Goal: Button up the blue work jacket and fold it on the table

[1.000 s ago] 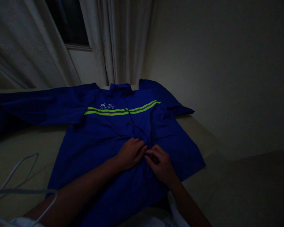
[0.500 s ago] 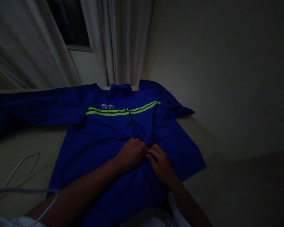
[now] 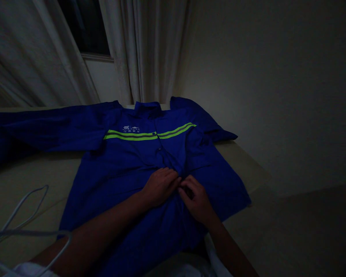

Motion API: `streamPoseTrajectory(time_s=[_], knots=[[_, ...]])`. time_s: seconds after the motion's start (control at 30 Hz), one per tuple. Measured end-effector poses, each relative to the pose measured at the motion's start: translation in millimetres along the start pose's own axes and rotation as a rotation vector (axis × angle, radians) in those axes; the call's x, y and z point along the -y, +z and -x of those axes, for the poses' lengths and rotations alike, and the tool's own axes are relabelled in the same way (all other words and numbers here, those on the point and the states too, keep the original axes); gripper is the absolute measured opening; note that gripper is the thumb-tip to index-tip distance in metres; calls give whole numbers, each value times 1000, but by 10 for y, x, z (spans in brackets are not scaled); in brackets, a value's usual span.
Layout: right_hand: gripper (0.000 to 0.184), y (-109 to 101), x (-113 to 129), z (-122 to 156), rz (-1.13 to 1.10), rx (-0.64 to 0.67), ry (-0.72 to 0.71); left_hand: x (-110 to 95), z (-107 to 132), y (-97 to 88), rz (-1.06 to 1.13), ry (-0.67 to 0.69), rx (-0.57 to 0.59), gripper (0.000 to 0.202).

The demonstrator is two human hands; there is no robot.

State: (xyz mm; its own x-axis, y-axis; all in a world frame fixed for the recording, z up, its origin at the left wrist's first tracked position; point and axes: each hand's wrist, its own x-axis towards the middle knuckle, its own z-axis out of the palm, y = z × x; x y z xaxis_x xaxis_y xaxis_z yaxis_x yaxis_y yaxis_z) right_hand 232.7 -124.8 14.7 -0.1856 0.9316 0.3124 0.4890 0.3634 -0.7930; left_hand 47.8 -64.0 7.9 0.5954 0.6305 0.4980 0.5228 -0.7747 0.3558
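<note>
A blue work jacket (image 3: 112, 175) lies spread face up, its collar at the far end and a yellow-green striped band (image 3: 129, 136) across the chest. Below a white printed logo, the front opening runs down the middle toward my hands. My left hand (image 3: 163, 185) is closed, pinching the jacket's front edge. Right beside it, my right hand (image 3: 194, 198) also pinches the cloth, thumb and fingers curled together. The fingertips of both hands meet at the placket. Whatever small part lies between them is hidden.
The jacket rests on a pale bed-like surface (image 3: 25, 192). A white cable (image 3: 25, 200) loops at the left near my forearm. Behind stand curtains (image 3: 150, 50) beside a dark window (image 3: 85, 27); a plain wall (image 3: 262, 96) rises on the right.
Both hands stay at the same spot on the placket. My right fingers have shifted slightly, with a wider gap showing between thumb and fingers.
</note>
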Motion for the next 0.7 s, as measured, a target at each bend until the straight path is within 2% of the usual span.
streamPoseTrajectory(time_s=[0.13,0.33,0.53,0.7], knots=[[8,17,-5,0,14,-50,34,31,12,15,64,30,-27,37],[11,37,-39,-1,36,-139,98,56,12,20,46,89,-99,44],[14,42,-26,-3,57,-156,103,81,18,47,46,146,-177,46],[15,47,-34,1,78,-162,93,85,23,49,48,178,-183,43]])
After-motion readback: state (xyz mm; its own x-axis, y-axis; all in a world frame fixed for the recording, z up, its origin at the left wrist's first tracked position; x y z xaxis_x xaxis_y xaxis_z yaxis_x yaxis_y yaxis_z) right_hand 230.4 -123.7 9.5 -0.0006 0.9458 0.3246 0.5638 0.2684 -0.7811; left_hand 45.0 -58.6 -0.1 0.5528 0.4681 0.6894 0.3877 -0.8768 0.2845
